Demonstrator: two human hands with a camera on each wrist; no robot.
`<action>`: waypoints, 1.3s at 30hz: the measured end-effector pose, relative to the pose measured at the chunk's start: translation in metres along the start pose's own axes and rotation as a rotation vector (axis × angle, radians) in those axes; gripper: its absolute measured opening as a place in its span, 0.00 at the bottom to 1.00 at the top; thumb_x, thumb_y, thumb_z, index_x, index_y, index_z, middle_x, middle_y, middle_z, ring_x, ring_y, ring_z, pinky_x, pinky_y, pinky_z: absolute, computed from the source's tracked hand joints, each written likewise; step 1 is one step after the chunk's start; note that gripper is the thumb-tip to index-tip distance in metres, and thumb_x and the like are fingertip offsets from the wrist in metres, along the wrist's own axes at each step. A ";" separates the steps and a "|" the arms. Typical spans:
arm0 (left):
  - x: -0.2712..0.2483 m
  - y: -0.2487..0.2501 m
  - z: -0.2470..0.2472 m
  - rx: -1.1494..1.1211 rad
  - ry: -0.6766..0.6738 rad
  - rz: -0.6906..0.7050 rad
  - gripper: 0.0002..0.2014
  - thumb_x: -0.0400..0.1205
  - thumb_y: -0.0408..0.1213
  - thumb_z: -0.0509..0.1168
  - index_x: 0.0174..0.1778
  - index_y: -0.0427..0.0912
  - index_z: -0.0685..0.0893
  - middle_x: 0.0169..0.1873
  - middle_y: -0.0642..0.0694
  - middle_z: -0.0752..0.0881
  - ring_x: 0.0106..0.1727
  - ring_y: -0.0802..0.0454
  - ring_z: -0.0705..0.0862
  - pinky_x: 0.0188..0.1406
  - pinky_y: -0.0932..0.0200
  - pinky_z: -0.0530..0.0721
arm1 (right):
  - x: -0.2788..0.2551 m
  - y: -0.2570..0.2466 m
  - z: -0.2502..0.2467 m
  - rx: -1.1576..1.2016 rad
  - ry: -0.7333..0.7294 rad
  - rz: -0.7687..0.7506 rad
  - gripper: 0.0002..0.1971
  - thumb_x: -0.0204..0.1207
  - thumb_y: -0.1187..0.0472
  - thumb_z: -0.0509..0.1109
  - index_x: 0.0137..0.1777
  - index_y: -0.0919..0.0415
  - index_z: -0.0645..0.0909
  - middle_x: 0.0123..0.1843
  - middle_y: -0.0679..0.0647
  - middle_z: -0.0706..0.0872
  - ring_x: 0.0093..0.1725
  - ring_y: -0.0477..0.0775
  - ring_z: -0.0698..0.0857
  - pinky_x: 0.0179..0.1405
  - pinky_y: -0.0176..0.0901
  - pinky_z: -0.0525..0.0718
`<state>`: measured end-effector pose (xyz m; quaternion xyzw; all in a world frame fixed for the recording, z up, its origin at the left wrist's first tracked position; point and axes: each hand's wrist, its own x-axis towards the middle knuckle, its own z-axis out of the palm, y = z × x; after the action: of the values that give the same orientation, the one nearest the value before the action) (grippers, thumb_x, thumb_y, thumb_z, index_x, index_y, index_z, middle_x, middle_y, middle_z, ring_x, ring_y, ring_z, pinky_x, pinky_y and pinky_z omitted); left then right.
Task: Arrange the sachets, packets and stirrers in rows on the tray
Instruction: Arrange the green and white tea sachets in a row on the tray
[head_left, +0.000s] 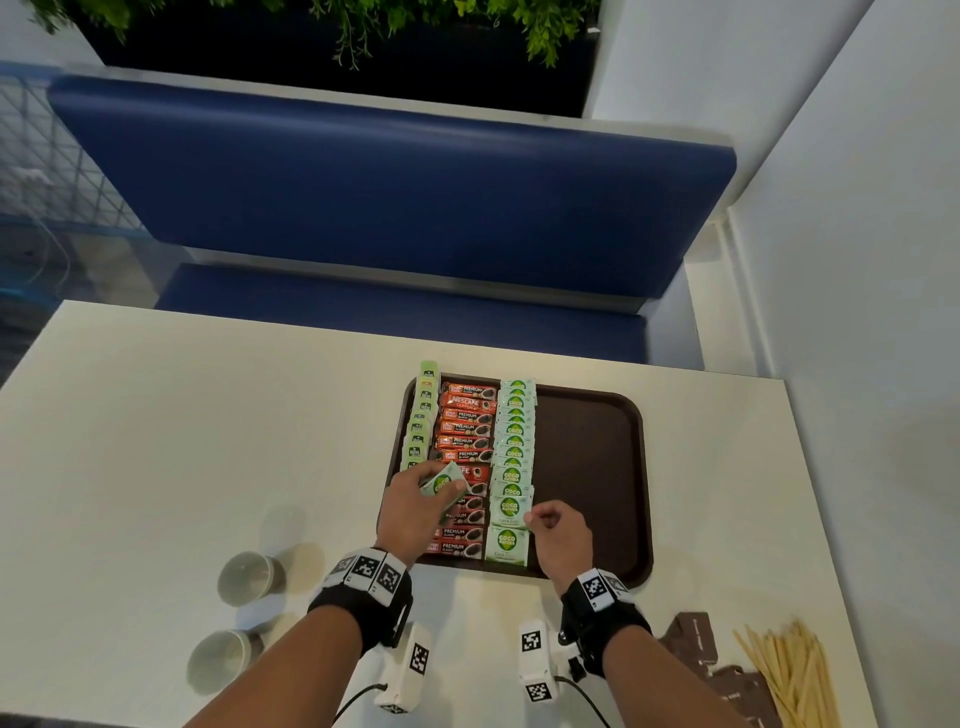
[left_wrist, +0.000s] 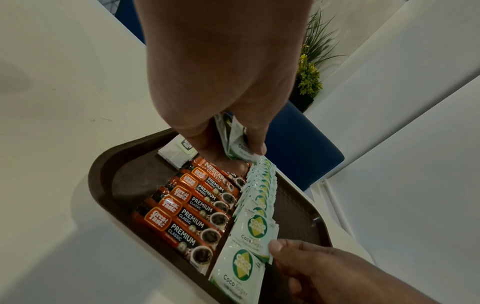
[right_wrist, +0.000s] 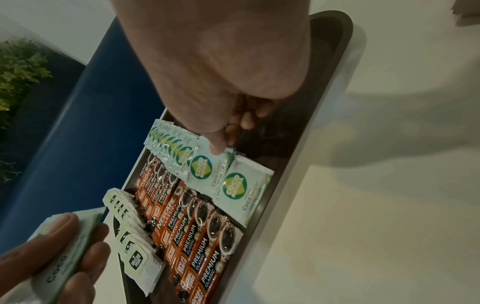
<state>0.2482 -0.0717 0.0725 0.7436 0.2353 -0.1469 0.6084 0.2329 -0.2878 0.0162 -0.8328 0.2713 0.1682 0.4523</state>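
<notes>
A brown tray (head_left: 587, 467) holds three rows in its left half: tea bags (head_left: 422, 421), orange coffee sticks (head_left: 465, 428) and green-white coco sugar sachets (head_left: 514, 441). My left hand (head_left: 415, 499) hovers over the coffee row and grips a small stack of coco sugar sachets (left_wrist: 235, 144) between thumb and fingers. At the near end of the sachet row, my right hand (head_left: 537, 519) pinches the right edge of one sachet (right_wrist: 205, 170), thumb on top and fingers curled beneath. One more sachet (head_left: 506, 543) lies in front of it.
Two paper cups (head_left: 249, 577) (head_left: 223, 660) stand on the white table to the left of my arms. Wooden stirrers (head_left: 784, 670) and brown packets (head_left: 696, 639) lie at the front right. A blue bench (head_left: 395, 197) runs behind the table.
</notes>
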 end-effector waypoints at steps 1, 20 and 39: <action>0.000 0.000 -0.001 -0.001 -0.001 -0.001 0.09 0.85 0.39 0.79 0.59 0.45 0.91 0.49 0.47 0.95 0.45 0.43 0.96 0.40 0.49 0.97 | -0.001 0.000 0.000 0.001 0.002 0.005 0.02 0.82 0.62 0.78 0.48 0.58 0.88 0.41 0.46 0.90 0.42 0.43 0.86 0.37 0.28 0.75; -0.002 0.024 0.015 -0.107 -0.305 -0.053 0.09 0.90 0.29 0.68 0.59 0.43 0.94 0.52 0.46 0.96 0.47 0.54 0.95 0.45 0.58 0.91 | -0.004 -0.053 -0.033 0.280 -0.265 -0.197 0.05 0.87 0.55 0.73 0.57 0.50 0.90 0.55 0.46 0.94 0.57 0.45 0.92 0.58 0.43 0.91; -0.002 0.020 0.006 0.074 -0.296 0.070 0.10 0.89 0.34 0.72 0.63 0.51 0.95 0.61 0.56 0.93 0.63 0.54 0.91 0.62 0.53 0.93 | 0.012 -0.053 -0.060 -0.109 -0.491 -0.306 0.05 0.82 0.54 0.78 0.49 0.55 0.90 0.49 0.56 0.93 0.49 0.54 0.90 0.58 0.48 0.85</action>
<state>0.2577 -0.0807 0.0890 0.7434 0.1113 -0.2421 0.6135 0.2769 -0.3188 0.0772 -0.8215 0.0155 0.3090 0.4791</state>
